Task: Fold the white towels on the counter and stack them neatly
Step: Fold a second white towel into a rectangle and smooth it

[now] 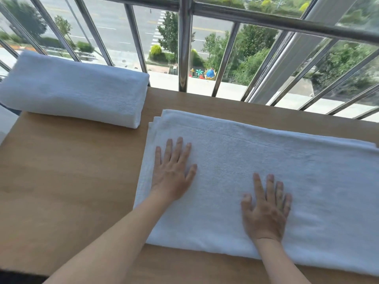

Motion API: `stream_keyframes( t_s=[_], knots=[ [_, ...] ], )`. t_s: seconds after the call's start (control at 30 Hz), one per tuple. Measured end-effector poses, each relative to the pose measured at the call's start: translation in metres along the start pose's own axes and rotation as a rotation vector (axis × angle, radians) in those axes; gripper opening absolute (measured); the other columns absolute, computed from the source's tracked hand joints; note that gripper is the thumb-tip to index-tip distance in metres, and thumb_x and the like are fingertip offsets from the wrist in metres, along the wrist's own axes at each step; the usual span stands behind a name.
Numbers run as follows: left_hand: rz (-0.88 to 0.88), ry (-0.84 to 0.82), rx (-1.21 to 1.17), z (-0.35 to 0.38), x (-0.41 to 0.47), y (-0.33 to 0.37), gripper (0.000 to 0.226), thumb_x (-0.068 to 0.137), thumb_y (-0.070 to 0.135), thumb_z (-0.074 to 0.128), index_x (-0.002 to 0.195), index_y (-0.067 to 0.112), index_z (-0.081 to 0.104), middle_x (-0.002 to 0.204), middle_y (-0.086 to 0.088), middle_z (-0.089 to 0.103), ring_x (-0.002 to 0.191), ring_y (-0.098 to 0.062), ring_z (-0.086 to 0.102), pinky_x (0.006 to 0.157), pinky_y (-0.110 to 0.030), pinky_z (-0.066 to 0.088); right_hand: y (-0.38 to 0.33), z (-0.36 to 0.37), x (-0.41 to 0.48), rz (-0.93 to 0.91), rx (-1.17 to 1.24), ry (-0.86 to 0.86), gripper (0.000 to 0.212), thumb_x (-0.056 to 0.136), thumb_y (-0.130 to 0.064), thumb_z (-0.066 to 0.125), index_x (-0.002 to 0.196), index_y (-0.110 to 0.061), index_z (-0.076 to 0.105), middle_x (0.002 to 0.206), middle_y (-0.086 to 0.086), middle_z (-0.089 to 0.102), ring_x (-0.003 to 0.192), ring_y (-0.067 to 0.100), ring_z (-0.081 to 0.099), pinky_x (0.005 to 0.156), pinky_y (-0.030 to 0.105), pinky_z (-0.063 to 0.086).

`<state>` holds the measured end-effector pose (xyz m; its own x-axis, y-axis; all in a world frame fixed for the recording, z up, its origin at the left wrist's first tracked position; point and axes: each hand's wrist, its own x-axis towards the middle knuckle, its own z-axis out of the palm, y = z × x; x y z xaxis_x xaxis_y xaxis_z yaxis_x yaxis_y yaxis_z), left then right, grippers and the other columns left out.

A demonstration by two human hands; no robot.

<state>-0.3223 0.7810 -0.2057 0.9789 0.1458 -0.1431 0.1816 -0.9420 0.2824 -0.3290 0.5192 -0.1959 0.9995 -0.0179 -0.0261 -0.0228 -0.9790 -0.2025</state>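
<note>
Far left, back corner: thick folded white terry towel [73, 93] sits as a fat, rounded bundle on the light-brown wooden desk [67, 177]. Its far edge is right up against the window, long side running left-right. Bare wood btwn it and the next towel, so the two are apart, not touching.

Moving over: left hand [173, 173] lies palm-down on the left end of the long flat white terry towel [266, 152]. Fingers [179, 146] are straight, slightly spread, pointing away from the person, gripping nothing, just pressing on cloth. The bare forearm comes in diagonally from lower left.

That towel is folded lengthwise in several layers, w/ the edges showing stacked at its far-left corner. It stretches across the desk's centre and out past the right edge of view. A seam line runs along near its far edge.

Right hand [266, 212] next, also palm-down on the same towel, closer to the near edge than the left hand. Fingers [258, 185] are extended and fanned, holding nothing.

Behind it all: shiny metal window bars [184, 48], w/ a street, trees and a bright playground far below.
</note>
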Motion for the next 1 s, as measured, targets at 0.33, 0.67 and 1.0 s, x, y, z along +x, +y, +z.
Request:
stream_keyframes(
  t_s=[0.33, 0.67, 1.0],
  knots=[
    [-0.484, 0.297, -0.713, -0.041, 0.021, -0.042, 0.038, 0.093, 0.035, 0.068, 0.124, 0.015, 0.058, 0.11, 0.002, 0.064, 0.107, -0.02, 0.058, 0.091, -0.034, 0.046, -0.001, 0.001, -0.002, -0.013, 0.034, 0.022, 0.071, 0.087, -0.05, 0.028, 0.153, -0.024, 0.04, 0.161, 0.013, 0.032, 0.149, 0.039, 0.027, 0.122, 0.057, 0.013],
    [-0.46, 0.197, -0.606, -0.057, 0.038, -0.062, 0.042, 0.094, 0.052, 0.06, 0.068, 0.02, 0.055, 0.065, 0.009, 0.057, 0.064, -0.01, 0.053, 0.053, -0.03, 0.034, 0.005, 0.001, 0.0, -0.021, 0.018, -0.018, 0.074, 0.087, -0.055, 0.026, 0.155, -0.027, 0.036, 0.164, 0.009, 0.028, 0.151, 0.035, 0.023, 0.123, 0.054, 0.011],
    [-0.576, 0.205, -0.739, -0.048, 0.014, -0.069, 0.03, 0.094, 0.047, 0.063, 0.081, 0.02, 0.064, 0.078, 0.009, 0.065, 0.072, -0.004, 0.057, 0.056, -0.021, 0.037, 0.008, 0.004, -0.003, -0.047, -0.044, -0.076, 0.075, 0.086, -0.057, 0.022, 0.157, -0.032, 0.025, 0.167, 0.004, 0.017, 0.154, 0.029, 0.013, 0.125, 0.05, 0.006]
  ],
)
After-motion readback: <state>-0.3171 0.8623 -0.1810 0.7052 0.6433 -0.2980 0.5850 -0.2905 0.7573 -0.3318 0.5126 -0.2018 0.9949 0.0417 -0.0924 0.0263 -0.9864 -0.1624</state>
